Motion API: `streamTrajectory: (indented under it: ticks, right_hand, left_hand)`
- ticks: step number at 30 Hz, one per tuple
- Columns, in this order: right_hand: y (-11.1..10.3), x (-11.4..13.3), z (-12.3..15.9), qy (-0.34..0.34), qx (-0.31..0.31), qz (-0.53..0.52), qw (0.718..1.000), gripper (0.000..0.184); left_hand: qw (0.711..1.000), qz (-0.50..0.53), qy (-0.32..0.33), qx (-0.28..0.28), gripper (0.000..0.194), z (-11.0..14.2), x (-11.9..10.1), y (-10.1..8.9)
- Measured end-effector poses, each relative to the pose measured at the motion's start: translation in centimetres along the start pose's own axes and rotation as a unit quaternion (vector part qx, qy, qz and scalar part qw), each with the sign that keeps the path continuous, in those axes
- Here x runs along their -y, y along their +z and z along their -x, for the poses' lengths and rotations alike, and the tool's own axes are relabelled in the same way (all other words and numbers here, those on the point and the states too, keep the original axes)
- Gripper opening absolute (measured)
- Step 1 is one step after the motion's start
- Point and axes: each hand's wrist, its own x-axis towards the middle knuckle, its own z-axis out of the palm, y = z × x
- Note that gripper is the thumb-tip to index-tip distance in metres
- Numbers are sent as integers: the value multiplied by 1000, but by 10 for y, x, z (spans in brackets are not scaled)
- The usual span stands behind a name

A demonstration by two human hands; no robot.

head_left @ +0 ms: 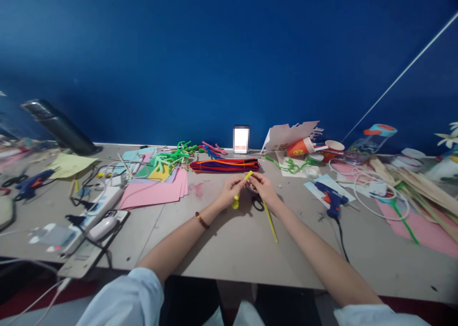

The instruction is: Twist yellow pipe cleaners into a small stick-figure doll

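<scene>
Strip [271, 222] now pinched by left hand [229, 192] and right hand [265, 189], beside scissors [257, 203]; dragged across them, its tail could be snagged!

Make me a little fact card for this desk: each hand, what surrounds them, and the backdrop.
Left hand: pinching a yellow strip
Right hand: also on the yellow strip
Between forearms: black scissor handles
Beyond hands: multicolored bundle
Left side: pink paper
Right side: blue glue gun
Backdrop: blue wall

No text can be read; the yellow marking on the orange cup [299, 148] is too small.
</scene>
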Motion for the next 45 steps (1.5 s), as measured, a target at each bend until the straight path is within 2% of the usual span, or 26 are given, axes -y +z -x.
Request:
streamTrajectory:
  ticks: [2, 5, 8, 12, 17, 19, 21, 24, 26, 28, 30, 33, 36, 40, 45]
  right_hand:
    - [-2, 0, -2, -10, 10, -10, 1000, 38]
    - [-5, -2, -3, -2, 62, -30, 998, 34]
    - [-7, -3, -2, 31, 121, -53, 991, 34]
    - [-6, -2, 1, 60, 146, -71, 985, 35]
    - [-3, -2, 2, 68, 128, -87, 986, 36]
    - [-4, -5, 0, 72, 89, -96, 989, 39]
    - [-5, -7, -4, 71, 33, -85, 993, 44]
    - [-9, -9, -8, 48, -42, -37, 997, 46]
    - [-11, -9, -9, 26, -76, -2, 997, 45]
    - [-13, -8, -9, 0, -101, 34, 994, 42]
    - [-14, -7, -6, -29, -119, 66, 990, 39]
    - [-12, -5, -2, -69, -137, 104, 983, 36]
    - [-7, -3, 1, -82, -134, 112, 981, 34]
    - [2, -2, 6, -88, -97, 91, 987, 33]
    - [7, -1, 8, -91, -66, 86, 990, 34]
  left_hand:
    - [990, 107, -86, 34, 39, 1, -2, 1]
    - [957, 226, -161, 83, 36, 1, -3, 0]
    - [928, 286, -200, 129, 32, -1, 0, -2]
    - [908, 318, -213, 168, 27, -2, 6, -5]
    - [897, 332, -244, 162, 21, -3, 9, -7]
    - [889, 342, -267, 146, 27, -3, 8, -6]
    - [894, 347, -268, 95, 36, -5, 8, -5]
    - [928, 306, -206, -51, 38, -7, 7, -6]
    - [955, 220, -140, -139, 33, -8, 4, -7]
    - [974, 91, -67, -197, 28, -6, 0, -9]
    - [973, -66, 17, -221, 21, -4, -5, -11]
    - [932, -274, 137, -193, 12, 1, -9, -11]
    - [903, -362, 189, -134, 10, 4, -10, -8]
    - [896, -388, 191, -96, 8, 5, -7, -3]
    - [910, -378, 153, -79, 22, 5, -5, -4]
